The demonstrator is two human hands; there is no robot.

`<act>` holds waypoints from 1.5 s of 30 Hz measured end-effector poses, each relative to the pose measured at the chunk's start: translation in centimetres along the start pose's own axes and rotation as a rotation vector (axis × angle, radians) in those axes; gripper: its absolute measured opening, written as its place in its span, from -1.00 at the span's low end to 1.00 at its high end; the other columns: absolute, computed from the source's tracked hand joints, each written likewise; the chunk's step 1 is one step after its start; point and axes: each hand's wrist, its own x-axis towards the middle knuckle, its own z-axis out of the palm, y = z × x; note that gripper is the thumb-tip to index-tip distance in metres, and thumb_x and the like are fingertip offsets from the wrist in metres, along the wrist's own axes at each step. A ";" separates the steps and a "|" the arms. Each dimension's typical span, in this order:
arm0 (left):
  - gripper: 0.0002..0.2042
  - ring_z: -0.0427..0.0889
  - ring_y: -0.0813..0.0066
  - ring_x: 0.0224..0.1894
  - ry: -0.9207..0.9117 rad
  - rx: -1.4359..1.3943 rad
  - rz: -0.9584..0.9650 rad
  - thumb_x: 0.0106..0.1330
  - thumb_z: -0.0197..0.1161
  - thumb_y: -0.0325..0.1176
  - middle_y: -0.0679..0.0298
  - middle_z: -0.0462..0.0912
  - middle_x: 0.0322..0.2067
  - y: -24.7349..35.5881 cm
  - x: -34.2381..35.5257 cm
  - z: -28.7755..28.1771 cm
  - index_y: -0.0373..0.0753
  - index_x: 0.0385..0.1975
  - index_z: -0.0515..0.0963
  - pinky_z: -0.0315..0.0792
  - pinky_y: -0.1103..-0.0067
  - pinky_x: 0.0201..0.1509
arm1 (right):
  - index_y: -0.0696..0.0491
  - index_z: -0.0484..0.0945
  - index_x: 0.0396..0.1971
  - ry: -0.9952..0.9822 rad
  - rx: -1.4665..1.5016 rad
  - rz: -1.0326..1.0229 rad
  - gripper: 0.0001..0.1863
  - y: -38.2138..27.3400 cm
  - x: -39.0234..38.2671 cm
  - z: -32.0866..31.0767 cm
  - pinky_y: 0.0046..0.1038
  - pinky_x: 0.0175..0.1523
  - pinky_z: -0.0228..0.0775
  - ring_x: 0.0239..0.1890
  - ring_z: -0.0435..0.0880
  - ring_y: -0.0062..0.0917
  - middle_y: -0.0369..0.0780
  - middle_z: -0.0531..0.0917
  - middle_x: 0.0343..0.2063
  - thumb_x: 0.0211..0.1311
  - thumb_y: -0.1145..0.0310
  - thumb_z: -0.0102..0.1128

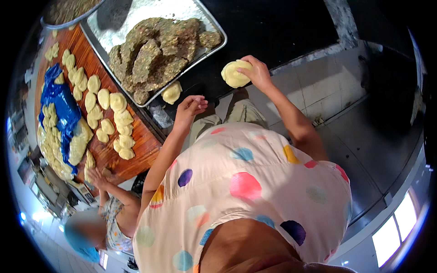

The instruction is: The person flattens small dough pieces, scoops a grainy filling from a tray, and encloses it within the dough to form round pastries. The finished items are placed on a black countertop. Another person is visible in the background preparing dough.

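Observation:
My right hand [258,73] grips a round, pale yellow piece of dough [235,74], held over the dark counter's near edge, thumb and fingers pressed to its right side. To the left of it, my left hand [190,110] is closed with curled fingers, and nothing shows in them. A second dough ball [171,93] sits by the tray's near edge, just beyond my left hand. The metal tray [207,58] bears a big mound of brown-green, coarse filling [157,54]. White powder [136,12] covers the tray's far part.
On the wooden table [142,144] at left lie several dough pieces [118,103] and a larger dough mass [80,140] partly under blue plastic [63,109]. A co-worker's hands [98,178] touch dough at the table's near edge. A round pan [68,19] stands at the far left.

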 end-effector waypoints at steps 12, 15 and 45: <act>-0.76 0.63 0.50 -0.15 -0.015 0.061 -0.032 0.46 0.03 -0.28 0.21 0.65 -0.20 0.3 -0.5 0.6 -0.32 -0.09 0.51 0.50 0.57 -0.02 | 0.11 0.58 -0.13 0.734 -0.104 0.274 -0.51 14.7 6.1 -15.4 -0.42 -0.06 0.48 -0.22 0.66 -0.41 -0.15 0.69 -0.28 -0.02 0.15 0.48; -0.74 0.63 0.48 -0.14 -0.055 0.055 -0.045 0.45 0.07 -0.25 0.20 0.64 -0.20 1.3 0.7 2.4 -0.32 -0.06 0.50 0.50 0.57 -0.01 | 0.03 0.59 -0.18 0.592 -0.094 0.307 -0.49 14.5 7.1 -16.3 -0.33 -0.04 0.46 -0.18 0.67 -0.30 -0.13 0.69 -0.27 -0.09 0.05 0.49; -0.65 0.63 0.44 -0.07 -0.207 -0.688 0.022 0.34 0.21 -0.17 0.27 0.60 -0.11 12.7 6.9 12.1 -0.24 0.01 0.46 0.52 0.48 0.01 | 0.18 0.54 -0.13 -0.279 0.885 0.173 -0.76 -8.2 6.6 -6.0 -0.64 -0.04 0.41 -0.18 0.61 -0.68 -0.25 0.65 -0.21 0.24 0.43 0.28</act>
